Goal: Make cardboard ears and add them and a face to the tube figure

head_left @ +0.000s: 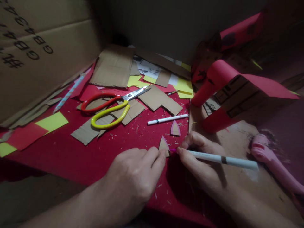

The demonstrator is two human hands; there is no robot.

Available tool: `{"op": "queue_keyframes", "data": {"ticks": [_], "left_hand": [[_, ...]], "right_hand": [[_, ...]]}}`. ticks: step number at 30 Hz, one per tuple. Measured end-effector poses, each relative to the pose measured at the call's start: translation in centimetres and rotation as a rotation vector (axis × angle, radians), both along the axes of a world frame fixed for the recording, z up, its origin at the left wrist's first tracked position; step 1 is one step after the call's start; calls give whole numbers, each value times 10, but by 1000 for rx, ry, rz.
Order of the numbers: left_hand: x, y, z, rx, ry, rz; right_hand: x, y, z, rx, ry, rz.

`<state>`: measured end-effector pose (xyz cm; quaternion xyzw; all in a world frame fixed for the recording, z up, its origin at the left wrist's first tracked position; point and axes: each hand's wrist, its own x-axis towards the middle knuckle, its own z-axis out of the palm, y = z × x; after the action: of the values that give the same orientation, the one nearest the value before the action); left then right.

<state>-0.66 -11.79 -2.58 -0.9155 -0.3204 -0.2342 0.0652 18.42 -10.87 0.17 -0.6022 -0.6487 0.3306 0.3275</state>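
Between the fingers of my left hand [136, 171] is a small pointed cardboard piece [163, 144] with pink along its edge. My right hand [201, 158] is closed around a white marker [218, 158], whose magenta tip touches or nearly touches the side of that piece. Just beyond lies a second pointed cardboard piece [175, 129], edged in pink. A white marker cap or second pen [167, 119] rests behind it on the red cloth [90, 161].
Scissors [125, 99] with red and yellow handles lie partly open among cardboard scraps [114, 68] and coloured paper. At right, a red paper and cardboard model house [237, 91] stands on a cardboard base, near a pink tool [266, 152]. A large carton [47, 63] borders the left.
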Motion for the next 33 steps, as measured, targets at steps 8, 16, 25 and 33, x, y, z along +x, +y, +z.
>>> {"op": "queue_keyframes", "data": {"ticks": [8, 16, 25, 33], "left_hand": [[-1, 0, -1, -18, 10, -32], [0, 1, -2, -23, -9, -20], [-1, 0, -1, -29, -9, -22], [-1, 1, -2, -68, -16, -31]], "right_hand": [[-2, 1, -4, 59, -15, -2], [-3, 1, 1, 22, -68, -21], [0, -1, 2, -11, -29, 13], [-1, 1, 3, -57, -49, 23]]}}
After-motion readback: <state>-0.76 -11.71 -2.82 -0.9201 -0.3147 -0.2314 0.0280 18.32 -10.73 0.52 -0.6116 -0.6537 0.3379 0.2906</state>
